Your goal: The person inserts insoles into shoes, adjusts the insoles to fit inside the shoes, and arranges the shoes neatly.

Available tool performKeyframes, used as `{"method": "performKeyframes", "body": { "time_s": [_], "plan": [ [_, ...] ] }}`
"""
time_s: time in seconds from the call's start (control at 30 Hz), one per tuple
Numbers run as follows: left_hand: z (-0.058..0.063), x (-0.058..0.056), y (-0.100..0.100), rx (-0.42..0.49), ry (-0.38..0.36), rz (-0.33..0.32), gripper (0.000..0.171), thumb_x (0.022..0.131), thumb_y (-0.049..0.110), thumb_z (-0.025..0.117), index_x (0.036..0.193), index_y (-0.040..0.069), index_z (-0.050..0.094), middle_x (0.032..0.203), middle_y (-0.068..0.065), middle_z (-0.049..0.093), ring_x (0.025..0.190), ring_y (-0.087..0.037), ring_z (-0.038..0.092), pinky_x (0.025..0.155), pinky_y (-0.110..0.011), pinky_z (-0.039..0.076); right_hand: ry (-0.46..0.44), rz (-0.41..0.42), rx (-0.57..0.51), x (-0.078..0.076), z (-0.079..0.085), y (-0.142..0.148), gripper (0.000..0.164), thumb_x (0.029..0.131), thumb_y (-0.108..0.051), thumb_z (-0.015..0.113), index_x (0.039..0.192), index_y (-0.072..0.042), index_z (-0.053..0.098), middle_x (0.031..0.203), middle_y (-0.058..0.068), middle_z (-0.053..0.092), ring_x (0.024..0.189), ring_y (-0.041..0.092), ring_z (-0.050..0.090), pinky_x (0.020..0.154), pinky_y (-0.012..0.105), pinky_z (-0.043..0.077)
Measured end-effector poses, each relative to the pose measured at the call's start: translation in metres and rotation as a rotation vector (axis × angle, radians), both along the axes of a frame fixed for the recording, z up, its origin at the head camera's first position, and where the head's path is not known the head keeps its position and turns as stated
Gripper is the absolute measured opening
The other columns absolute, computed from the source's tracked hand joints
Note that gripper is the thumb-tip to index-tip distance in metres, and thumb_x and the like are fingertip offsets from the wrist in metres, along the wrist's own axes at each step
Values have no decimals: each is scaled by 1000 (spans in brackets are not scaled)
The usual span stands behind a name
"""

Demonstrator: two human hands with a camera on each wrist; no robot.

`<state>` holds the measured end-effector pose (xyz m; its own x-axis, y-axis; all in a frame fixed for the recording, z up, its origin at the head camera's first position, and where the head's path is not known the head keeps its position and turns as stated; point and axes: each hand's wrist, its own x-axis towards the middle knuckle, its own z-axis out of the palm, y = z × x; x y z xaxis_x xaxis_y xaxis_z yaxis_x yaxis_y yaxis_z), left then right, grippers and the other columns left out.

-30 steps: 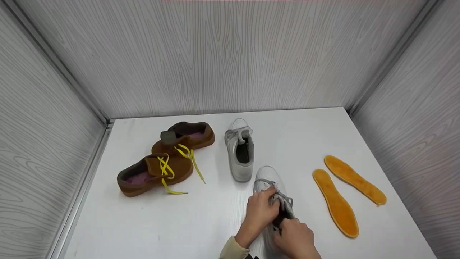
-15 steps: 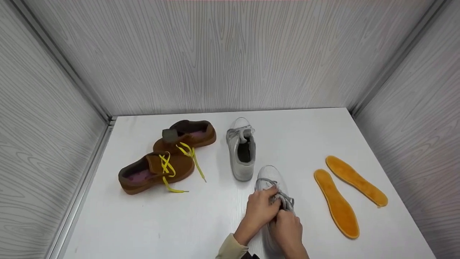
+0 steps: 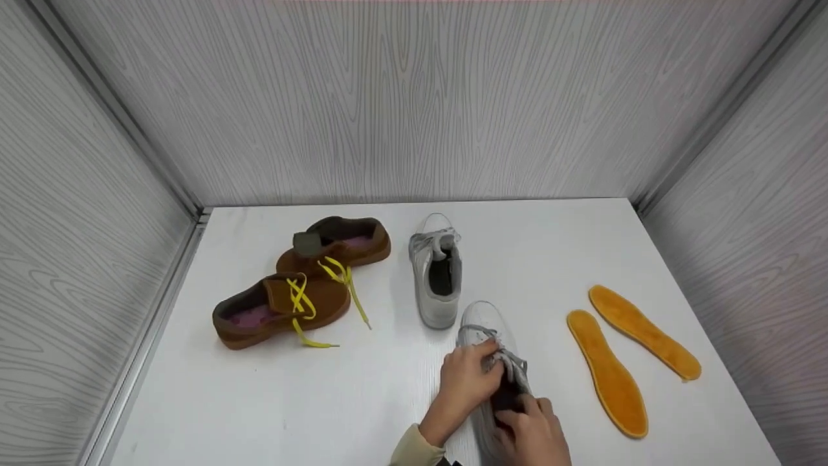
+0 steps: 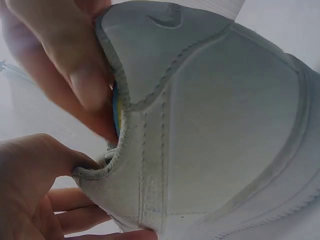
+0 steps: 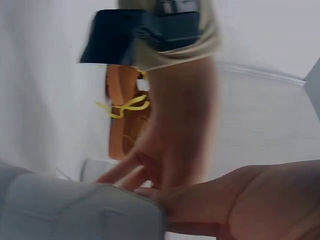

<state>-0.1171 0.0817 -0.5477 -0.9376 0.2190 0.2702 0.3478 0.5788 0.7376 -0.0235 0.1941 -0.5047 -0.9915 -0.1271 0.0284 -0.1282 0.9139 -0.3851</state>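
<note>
A white sneaker [image 3: 488, 317] with grey laces lies at the table's near middle, toe pointing away. My left hand [image 3: 469, 378] grips its tongue area; in the left wrist view the thumb of that left hand [image 4: 35, 185] goes over the collar edge and its fingers lie outside. My right hand [image 3: 533, 430] is at the opening near the heel. Its fingers [image 4: 87, 90] reach inside, beside a thin blue and yellow edge [image 4: 117, 107]. The fingertips are hidden in the shoe, so I cannot tell whether they pinch anything.
A second white sneaker [image 3: 436, 307] stands just beyond. Two brown shoes [image 3: 330, 301] with yellow laces sit at the left, one overlapping the other. Two orange insoles [image 3: 608, 375] lie at the right. Grey wood-grain panels [image 3: 414, 97] enclose the white table [image 3: 310, 408].
My right hand went forward toward the tongue, then came back toward the heel, uncovering the dark opening. The left hand keeps its grip in nearly the same place.
</note>
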Motion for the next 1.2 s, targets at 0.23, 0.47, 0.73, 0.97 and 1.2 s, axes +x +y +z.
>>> {"method": "performKeyframes", "body": {
  "time_s": [0.23, 0.47, 0.73, 0.97, 1.2],
  "plan": [
    [-2, 0, 3, -24, 7, 13, 24, 81, 18, 69, 102, 18, 79, 98, -6, 75, 73, -35, 69, 58, -42, 51, -184, 52, -145, -17, 1, 11, 16, 73, 0, 79, 86, -4, 71, 86, 10, 60, 75, 25, 58, 65, 44, 51],
    [1, 0, 4, -32, -7, 1, 26, 79, 17, 69, 103, 17, 79, 98, -6, 75, 77, -35, 70, 58, -43, 51, -197, 97, -68, -29, -14, 8, 29, 66, 7, 70, 94, -2, 67, 84, 13, 64, 70, 25, 59, 61, 45, 50],
    [1, 0, 6, -33, -14, 11, 28, 81, 17, 68, 106, 17, 79, 102, -6, 75, 80, -36, 71, 61, -44, 53, -145, 29, 66, -30, -24, 1, 30, 69, 7, 69, 99, 2, 67, 86, 17, 66, 67, 30, 63, 57, 47, 51],
    [-2, 3, 9, -22, -5, 18, 27, 83, 14, 66, 107, 13, 79, 114, -3, 72, 87, -35, 71, 62, -43, 55, -49, 55, 61, -23, -35, 1, 34, 83, -3, 66, 115, 9, 62, 100, 25, 63, 77, 37, 66, 65, 49, 54],
    [-2, 2, 9, 5, -31, 18, 27, 84, 14, 65, 109, 12, 78, 116, -3, 72, 95, -33, 71, 70, -46, 56, -12, 54, 74, -28, -39, 4, 13, 84, -8, 63, 95, -1, 67, 79, 11, 64, 72, 31, 65, 61, 47, 52]
  ]
}}
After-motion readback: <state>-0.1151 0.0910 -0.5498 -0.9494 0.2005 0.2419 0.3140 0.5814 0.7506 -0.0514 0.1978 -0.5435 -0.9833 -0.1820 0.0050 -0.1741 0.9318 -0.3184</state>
